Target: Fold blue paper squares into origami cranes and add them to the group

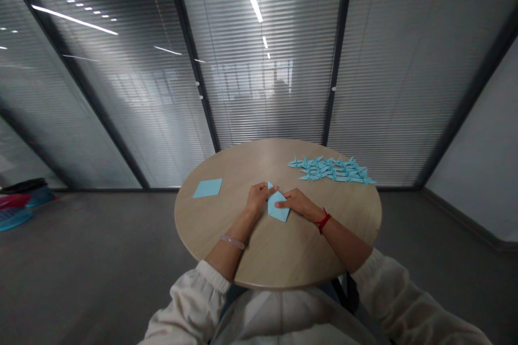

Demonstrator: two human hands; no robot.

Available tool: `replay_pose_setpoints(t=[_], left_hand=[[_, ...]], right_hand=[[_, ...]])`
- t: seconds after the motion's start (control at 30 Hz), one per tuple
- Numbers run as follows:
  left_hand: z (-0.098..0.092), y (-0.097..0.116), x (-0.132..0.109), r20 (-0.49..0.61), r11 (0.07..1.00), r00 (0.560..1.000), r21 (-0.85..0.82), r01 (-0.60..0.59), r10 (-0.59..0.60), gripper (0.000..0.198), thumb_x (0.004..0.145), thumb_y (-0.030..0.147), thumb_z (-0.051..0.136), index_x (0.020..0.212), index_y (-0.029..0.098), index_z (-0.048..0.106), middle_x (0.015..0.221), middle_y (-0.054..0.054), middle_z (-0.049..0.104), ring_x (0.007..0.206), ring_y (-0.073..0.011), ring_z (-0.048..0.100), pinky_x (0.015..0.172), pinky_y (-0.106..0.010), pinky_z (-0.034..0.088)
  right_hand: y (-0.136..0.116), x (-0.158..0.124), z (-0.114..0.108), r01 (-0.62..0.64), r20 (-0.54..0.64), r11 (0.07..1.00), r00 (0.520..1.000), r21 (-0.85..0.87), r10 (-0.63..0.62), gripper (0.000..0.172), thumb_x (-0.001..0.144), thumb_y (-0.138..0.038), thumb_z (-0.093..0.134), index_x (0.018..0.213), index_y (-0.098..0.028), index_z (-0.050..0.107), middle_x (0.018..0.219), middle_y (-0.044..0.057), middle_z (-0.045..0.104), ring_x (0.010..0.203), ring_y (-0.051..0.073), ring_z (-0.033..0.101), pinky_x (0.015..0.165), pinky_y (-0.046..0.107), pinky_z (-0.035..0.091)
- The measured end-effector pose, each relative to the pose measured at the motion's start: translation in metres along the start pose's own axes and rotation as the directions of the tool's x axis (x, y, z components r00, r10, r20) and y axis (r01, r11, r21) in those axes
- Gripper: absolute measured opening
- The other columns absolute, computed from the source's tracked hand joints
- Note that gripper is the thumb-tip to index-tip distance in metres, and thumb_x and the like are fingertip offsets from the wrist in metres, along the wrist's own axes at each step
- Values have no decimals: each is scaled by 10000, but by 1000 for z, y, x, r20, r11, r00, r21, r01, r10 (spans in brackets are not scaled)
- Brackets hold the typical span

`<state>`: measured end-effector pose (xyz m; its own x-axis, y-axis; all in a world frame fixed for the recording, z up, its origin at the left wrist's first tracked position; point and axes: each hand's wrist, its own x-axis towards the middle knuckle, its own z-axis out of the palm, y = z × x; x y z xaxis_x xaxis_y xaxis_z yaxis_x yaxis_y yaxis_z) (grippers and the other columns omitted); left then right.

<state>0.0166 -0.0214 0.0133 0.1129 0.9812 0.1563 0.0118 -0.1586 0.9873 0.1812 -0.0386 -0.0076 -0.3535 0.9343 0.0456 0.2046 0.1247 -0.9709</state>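
Observation:
A light blue folded paper (278, 209) lies on the round wooden table (279, 259) in front of me. My left hand (259, 197) pinches the paper's upper left edge with curled fingers. My right hand (294, 202) presses down on the paper's right side, a finger laid along a fold. A clear bracelet is on my left wrist and a red string on my right.
A flat light blue square sheet (208, 187) lies at the table's left. Several finished blue paper cranes (332, 169) are spread at the back right. Glass walls with blinds stand behind. Coloured baskets (16, 206) sit on the floor at far left.

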Motion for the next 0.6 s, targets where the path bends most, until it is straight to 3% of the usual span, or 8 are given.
replay_pose_setpoints(t=[0.23,0.6], left_hand=[[0,4,-1,-4,998,1000,-60,-11,11,446,464,492,826,633,123,642,550,-13,576,478,-88,476,473,-214,351],[-2,-8,8,50,993,996,83,-79,75,416,479,476,812,633,138,623,560,1,585,466,-89,479,440,-194,317]], right_hand=[[1,0,1,17,9,1000,1000,-13,-17,462,553,-528,753,704,-94,701,617,20,634,606,154,557,572,241,394],[-2,2,1,104,-68,992,992,-73,-109,492,689,-608,603,587,-127,589,520,-39,440,523,87,355,507,231,253]])
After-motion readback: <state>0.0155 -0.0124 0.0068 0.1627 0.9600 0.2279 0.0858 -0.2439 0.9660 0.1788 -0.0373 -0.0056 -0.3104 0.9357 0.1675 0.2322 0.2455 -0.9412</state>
